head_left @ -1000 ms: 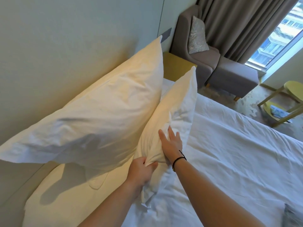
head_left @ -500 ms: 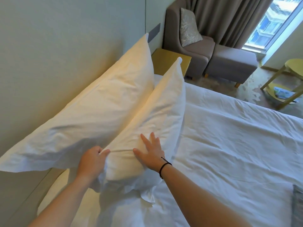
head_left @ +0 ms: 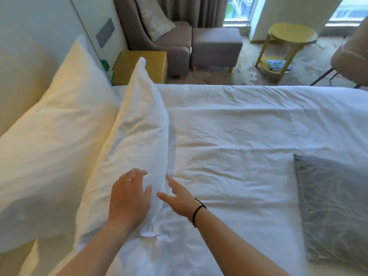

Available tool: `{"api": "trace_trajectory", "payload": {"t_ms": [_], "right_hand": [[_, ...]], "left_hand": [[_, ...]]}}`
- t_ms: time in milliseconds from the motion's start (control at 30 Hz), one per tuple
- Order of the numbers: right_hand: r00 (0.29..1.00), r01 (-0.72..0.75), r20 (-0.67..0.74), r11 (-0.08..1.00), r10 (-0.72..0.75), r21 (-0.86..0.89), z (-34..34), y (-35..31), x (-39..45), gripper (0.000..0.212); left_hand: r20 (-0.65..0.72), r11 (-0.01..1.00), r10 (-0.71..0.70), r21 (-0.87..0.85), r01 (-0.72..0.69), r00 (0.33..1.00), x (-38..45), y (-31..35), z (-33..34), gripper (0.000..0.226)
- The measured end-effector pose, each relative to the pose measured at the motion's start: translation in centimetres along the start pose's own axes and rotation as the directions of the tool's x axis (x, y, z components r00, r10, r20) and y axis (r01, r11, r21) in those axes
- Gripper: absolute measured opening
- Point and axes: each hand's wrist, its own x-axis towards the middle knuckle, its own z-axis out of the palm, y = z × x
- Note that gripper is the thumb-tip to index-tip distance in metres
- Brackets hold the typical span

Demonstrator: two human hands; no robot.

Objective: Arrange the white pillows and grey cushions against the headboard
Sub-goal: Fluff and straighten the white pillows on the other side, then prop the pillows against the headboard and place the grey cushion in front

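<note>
White sheets cover the bed (head_left: 249,136), which fills most of my view, with the headboard (head_left: 23,72) running along the left. Two white pillows stand on edge against it: the back pillow (head_left: 55,140) leans on the headboard and the front pillow (head_left: 137,132) leans on the back one. My left hand (head_left: 129,198) lies flat on the near end of the front pillow, fingers (head_left: 137,174) straight and close together, a ring on one. My right hand (head_left: 179,198) is just beside that pillow's right edge, fingers spread and relaxed, holding nothing; I cannot tell whether the fingertips touch the cloth. A dark band circles that wrist. One grey cushion (head_left: 334,208) lies flat on the bed at the right, well apart from the pillows. Beyond the bed I see a grey armchair (head_left: 159,40), a footstool (head_left: 215,44) and a yellow table (head_left: 290,34).
</note>
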Motion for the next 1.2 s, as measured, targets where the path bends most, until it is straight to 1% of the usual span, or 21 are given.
{"api": "trace_trajectory", "payload": {"t_ms": [33, 67, 133, 167, 233, 300, 367, 433, 467, 533, 633, 733, 800, 833, 900, 933, 1000, 1067, 1200], "right_hand": [[0.996, -0.04, -0.076, 0.999, 0.043, 0.036, -2.3, 1.9, -0.8, 0.085], [0.983, -0.09, -0.156, 0.994, 0.098, 0.059, -4.8, 4.0, -1.8, 0.082], [0.927, -0.21, -0.303, 0.975, 0.223, 0.074, -10.1, 8.7, -4.5, 0.077], [0.883, -0.274, -0.375, 0.959, 0.283, 0.077, -12.8, 11.2, -6.0, 0.076], [0.759, -0.395, -0.533, 0.915, 0.375, 0.082, -17.7, 15.9, -9.2, 0.077], [0.616, -0.499, -0.666, 0.862, 0.42, 0.082, -22.3, 20.0, -12.5, 0.078], [0.494, -0.58, -0.752, 0.81, 0.436, 0.088, -26.1, 23.5, -15.4, 0.08], [0.41, -0.663, -0.802, 0.746, 0.435, 0.065, -29.1, 26.5, -17.5, 0.084], [0.391, -0.694, -0.808, 0.717, 0.441, 0.056, -30.2, 27.7, -18.1, 0.088], [0.388, -0.722, -0.792, 0.69, 0.471, 0.057, -31.9, 29.6, -18.4, 0.096], [0.422, -0.738, -0.753, 0.673, 0.504, 0.037, -32.8, 31.0, -17.0, 0.112], [0.459, -0.759, -0.718, 0.652, 0.524, -0.009, -32.4, 32.5, -15.2, 0.131], [0.461, -0.766, -0.733, 0.641, 0.501, -0.043, -32.5, 34.0, -15.1, 0.135], [0.463, -0.769, -0.748, 0.635, 0.476, -0.072, -32.7, 34.7, -15.1, 0.13], [0.456, -0.767, -0.796, 0.629, 0.397, -0.126, -32.7, 35.8, -15.4, 0.107], [0.447, -0.76, -0.82, 0.636, 0.357, -0.137, -32.7, 36.1, -15.6, 0.096], [0.426, -0.732, -0.852, 0.67, 0.305, -0.127, -32.5, 36.2, -15.5, 0.083], [0.402, -0.713, -0.866, 0.695, 0.297, -0.092, -32.6, 36.1, -15.4, 0.074], [0.409, -0.698, -0.829, 0.716, 0.382, -0.014, -34.1, 35.1, -16.3, 0.067]], "left_hand": [[0.053, 0.996, 0.09, 0.008, -0.09, 0.995, 0.1, 1.9, 1.2, 0.049], [0.115, 0.99, 0.137, 0.01, -0.139, 0.984, 0.2, 3.5, 2.6, 0.054], [0.27, 0.988, 0.151, -0.019, -0.151, 0.951, 0.1, 6.7, 5.4, 0.061], [0.335, 0.989, 0.151, -0.05, -0.143, 0.93, 0.0, 8.2, 6.8, 0.063], [0.434, 0.986, 0.159, -0.116, -0.12, 0.887, -0.3, 10.9, 9.3, 0.065], [0.517, 0.982, 0.175, -0.151, -0.112, 0.838, -0.7, 13.5, 11.5, 0.064], [0.577, 0.979, 0.197, -0.161, -0.126, 0.792, -0.9, 15.9, 13.2, 0.061], [0.615, 0.972, 0.235, -0.136, -0.192, 0.753, -1.1, 18.3, 14.8, 0.059], [0.628, 0.964, 0.259, -0.119, -0.238, 0.734, -1.1, 19.4, 15.4, 0.059], [0.65, 0.951, 0.288, -0.107, -0.29, 0.704, -1.4, 21.6, 16.5, 0.059], [0.679, 0.952, 0.29, -0.131, -0.277, 0.674, -2.7, 23.7, 17.9, 0.057], [0.68, 0.958, 0.279, -0.146, -0.248, 0.679, -3.5, 23.6, 18.8, 0.058], [0.68, 0.957, 0.272, -0.118, -0.264, 0.681, -3.4, 22.8, 19.4, 0.059], [0.679, 0.956, 0.269, -0.1, -0.277, 0.683, -3.3, 22.3, 19.5, 0.059], [0.684, 0.953, 0.255, -0.057, -0.299, 0.683, -3.1, 21.4, 19.4, 0.059], [0.688, 0.953, 0.244, -0.04, -0.3, 0.683, -3.0, 21.0, 19.3, 0.059], [0.699, 0.96, 0.212, -0.019, -0.279, 0.682, -2.9, 20.4, 19.0, 0.058], [0.709, 0.967, 0.186, -0.01, -0.254, 0.681, -3.0, 20.3, 18.7, 0.056], [0.714, 0.988, 0.151, -0.09, -0.125, 0.683, -3.2, 21.2, 18.5, 0.05]]}}
